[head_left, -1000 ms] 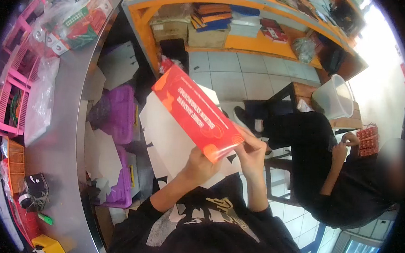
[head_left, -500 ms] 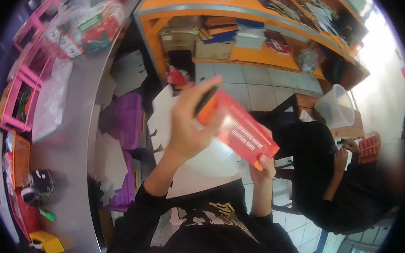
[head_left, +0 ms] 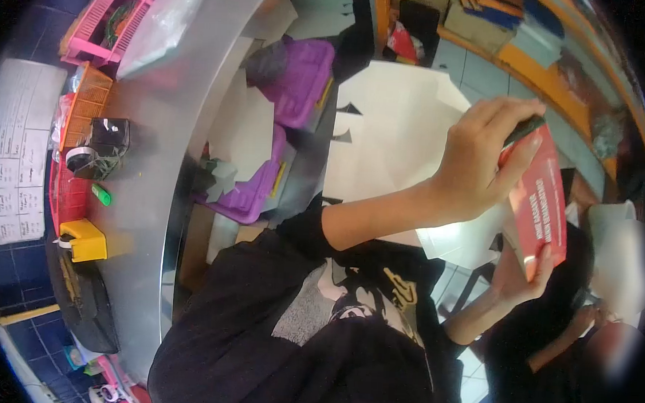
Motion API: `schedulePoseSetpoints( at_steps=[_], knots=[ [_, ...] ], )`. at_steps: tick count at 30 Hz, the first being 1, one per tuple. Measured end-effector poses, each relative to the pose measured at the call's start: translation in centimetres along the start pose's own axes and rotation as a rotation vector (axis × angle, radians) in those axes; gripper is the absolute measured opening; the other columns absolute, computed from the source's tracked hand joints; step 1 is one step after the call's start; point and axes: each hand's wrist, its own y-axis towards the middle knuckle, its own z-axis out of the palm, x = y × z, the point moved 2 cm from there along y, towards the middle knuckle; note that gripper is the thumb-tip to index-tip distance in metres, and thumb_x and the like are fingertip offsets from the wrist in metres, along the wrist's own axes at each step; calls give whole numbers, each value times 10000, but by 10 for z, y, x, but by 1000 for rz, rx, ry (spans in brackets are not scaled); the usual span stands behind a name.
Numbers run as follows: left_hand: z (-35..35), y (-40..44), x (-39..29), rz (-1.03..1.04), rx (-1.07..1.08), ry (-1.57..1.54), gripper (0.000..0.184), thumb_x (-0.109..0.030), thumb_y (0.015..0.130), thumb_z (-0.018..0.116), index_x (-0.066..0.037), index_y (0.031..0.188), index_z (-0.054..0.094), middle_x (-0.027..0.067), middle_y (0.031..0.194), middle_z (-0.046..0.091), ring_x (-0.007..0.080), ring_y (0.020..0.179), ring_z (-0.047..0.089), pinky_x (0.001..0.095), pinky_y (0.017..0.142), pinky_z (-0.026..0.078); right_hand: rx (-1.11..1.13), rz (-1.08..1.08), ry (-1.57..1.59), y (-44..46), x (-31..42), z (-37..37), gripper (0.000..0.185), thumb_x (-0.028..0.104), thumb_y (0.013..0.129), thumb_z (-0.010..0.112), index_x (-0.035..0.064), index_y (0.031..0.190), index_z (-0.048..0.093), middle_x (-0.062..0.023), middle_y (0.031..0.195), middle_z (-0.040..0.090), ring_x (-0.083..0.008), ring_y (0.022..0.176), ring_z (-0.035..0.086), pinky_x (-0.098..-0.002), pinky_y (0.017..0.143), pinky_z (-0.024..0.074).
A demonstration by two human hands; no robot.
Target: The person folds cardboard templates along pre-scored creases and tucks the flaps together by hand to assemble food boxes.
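"Fingers [head_left: 513,113] first: what are they doing?"

"Those of the left hand [head_left: 474,166] grip the upper end of a red carton [head_left: 543,202], wrapped over its top edge with the thumb along its side. The right hand [head_left: 522,285] grasps the lower end, thumb pressed to the printed face."

"And where is the carton?"

"Held up in the air at the right of the view, tilted, white lettering on its face. Below the left forearm lie slotted white card sheets [head_left: 384,146]."

"What is around?"

"Left, a grey metal surface [head_left: 162,127] bears an orange basket [head_left: 88,105] and a pink basket [head_left: 91,18]. Purple crates [head_left: 300,76] stand beside it. Far right, partly hidden, is a person in black [head_left: 533,358]."
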Motion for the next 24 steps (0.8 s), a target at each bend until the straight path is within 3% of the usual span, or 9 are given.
schedulePoseSetpoints(
  at_steps=[3,7,9,10,11,14,18,20,24],
  knots=[
    [6,-9,9,-14,-16,44,248,-145,889,568,13,1076,606,171,947,638,320,840,637,344,734,490,-194,12,-43,-5,-6,2,499,237,856,556,-18,1278,482,-157,1251,543,-263,1183,503,-470,1029,358],
    [5,-18,21,-19,-31,71,250,-171,934,540,25,1069,614,171,921,647,296,828,652,329,730,490,-85,83,-28,-3,-15,-11,479,197,856,565,-25,1273,484,-157,1225,550,-247,1161,515,-448,1032,361],
    [-1,-20,25,-55,-4,77,271,-183,950,526,32,1089,612,159,949,650,237,849,649,309,750,483,-50,113,-37,5,-14,-27,476,190,882,533,-38,1293,456,-166,1266,526,-271,1197,494,-459,1050,338],
    [-9,-23,29,-79,86,59,329,-200,969,496,29,1191,574,125,1024,647,175,882,624,289,778,477,3,138,-49,9,-13,-29,473,184,909,501,-52,1313,429,-175,1306,501,-294,1233,472,-471,1067,315],
    [-20,-26,28,-80,87,58,329,-200,969,496,29,1191,574,125,1024,647,175,882,624,289,778,477,1,137,-50,13,-13,-27,473,184,909,501,-52,1313,429,-175,1306,501,-294,1233,472,-471,1067,315],
    [-41,-38,31,-373,160,40,427,-222,964,484,73,1271,490,246,1188,582,301,1066,600,329,906,454,256,180,-165,19,-18,8,547,204,879,543,-51,1337,388,-176,1266,526,-271,1199,506,-427,1059,345],
    [-59,-47,36,-412,120,70,461,-237,994,422,77,1330,445,220,1263,558,258,1137,564,305,955,414,303,255,-361,30,-32,36,629,280,794,627,-6,1309,408,-162,1246,525,-253,1180,519,-405,1033,385],
    [-74,-47,37,-597,92,87,506,-290,987,428,77,1336,437,214,1349,490,269,1253,470,335,1045,331,386,357,-395,33,-40,46,649,275,764,687,25,1273,371,-138,1247,440,-245,1209,445,-365,1037,334],
    [-131,-55,53,-582,234,-85,687,-403,922,490,62,1398,325,199,1425,395,290,1364,298,398,1110,213,583,549,-328,44,-40,75,625,266,785,698,41,1259,357,-139,1237,396,-239,1192,445,-353,1022,340]
  ],
)
